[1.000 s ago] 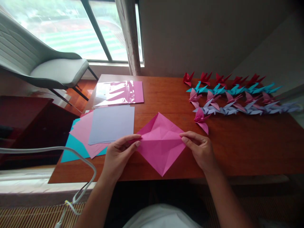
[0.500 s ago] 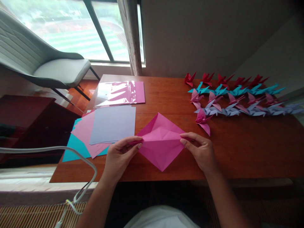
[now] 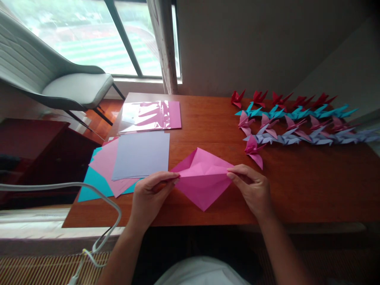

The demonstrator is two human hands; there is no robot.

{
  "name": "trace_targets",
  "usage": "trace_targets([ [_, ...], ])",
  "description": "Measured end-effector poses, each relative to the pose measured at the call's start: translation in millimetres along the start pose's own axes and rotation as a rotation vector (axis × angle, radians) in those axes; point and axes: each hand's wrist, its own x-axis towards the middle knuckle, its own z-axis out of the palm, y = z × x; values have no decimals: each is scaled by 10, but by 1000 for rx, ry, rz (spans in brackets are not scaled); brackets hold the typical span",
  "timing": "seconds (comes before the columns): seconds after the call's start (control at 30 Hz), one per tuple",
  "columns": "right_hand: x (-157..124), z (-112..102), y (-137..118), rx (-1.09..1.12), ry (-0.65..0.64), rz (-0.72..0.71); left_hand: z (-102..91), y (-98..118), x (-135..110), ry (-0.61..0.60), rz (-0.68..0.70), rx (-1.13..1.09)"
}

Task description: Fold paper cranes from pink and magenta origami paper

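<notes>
A creased sheet of bright pink origami paper point(image 3: 203, 190) is held with one corner toward me and the opposite one away, over the near part of the table. My left hand point(image 3: 152, 198) pinches its left corner between thumb and fingers. At the right corner, my right hand point(image 3: 251, 189) grips it the same way. A fold line runs straight across between the two hands, with the far half bent upward. Beyond my right hand sits a finished bright pink paper crane point(image 3: 254, 152).
Rows of red, turquoise point(image 3: 276, 113), pink and lilac paper cranes point(image 3: 291, 137) stand at the right of the wooden table point(image 3: 208, 114). Lilac sheets point(image 3: 142, 154) overlap pink and turquoise sheets point(image 3: 96, 184) at left, below a plastic packet point(image 3: 148, 115). A white cable point(image 3: 117, 213) loops at the left edge.
The far and near corners of the pink paper have drawn closer together as the sheet folds along its middle crease. My right hand has shifted slightly right; both hands keep their pinch.
</notes>
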Motion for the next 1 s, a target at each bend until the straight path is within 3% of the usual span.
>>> trace_targets([
  [0.13, 24, -20, -26, -203, 35, -149, -7, 15, 10, 16, 63, 34],
  [0.27, 42, 34, -246, -498, 76, -362, 18, 72, 14, 30, 127, 74],
  [0.37, 29, 185, -472, -568, -22, -524, 79, 160, -12, 41, 184, 114],
  [0.47, 17, 366, -631, -557, -145, -597, 142, 251, -60, 11, 224, 146],
  [0.67, 65, 423, -662, -509, -192, -681, 114, 344, -103, 1, 348, 218],
  [1.0, 136, -6, -504, -526, -211, -608, -186, 391, -82, 17, 385, 335],
])
